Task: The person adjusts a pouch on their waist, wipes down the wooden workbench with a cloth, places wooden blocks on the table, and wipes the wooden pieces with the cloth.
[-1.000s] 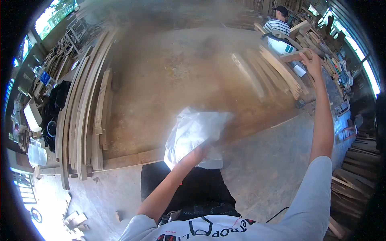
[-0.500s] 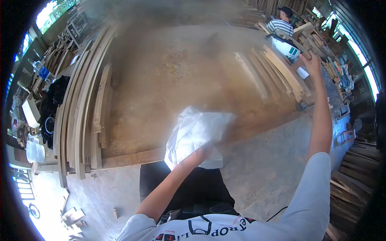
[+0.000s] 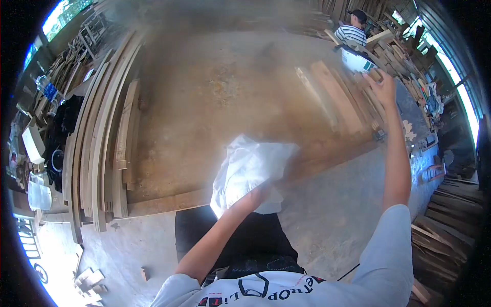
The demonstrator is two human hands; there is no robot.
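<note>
My left hand (image 3: 248, 201) is closed on a crumpled white cloth (image 3: 240, 171), held over the near edge of the wooden worktable (image 3: 184, 123). The cloth hides part of its fingers. My right arm reaches out to the far right, over several wooden strips (image 3: 337, 94) lying on the table. There my right hand (image 3: 383, 89) has its fingers curled around a small brownish piece, too small and blurred to name. Just beyond it is a white container (image 3: 356, 60) with green marks.
Long wooden boards (image 3: 99, 138) line the table's left side. Beside them are a dark cloth (image 3: 61, 130), a clear tub (image 3: 38, 193) and a water bottle (image 3: 48, 89). A person in a striped shirt (image 3: 351, 34) is at the far right. Timber (image 3: 445, 215) is stacked at the right.
My right hand has moved left and slightly nearer, across the wooden strips. The view has shifted a little. My left hand still holds the cloth in about the same place.
</note>
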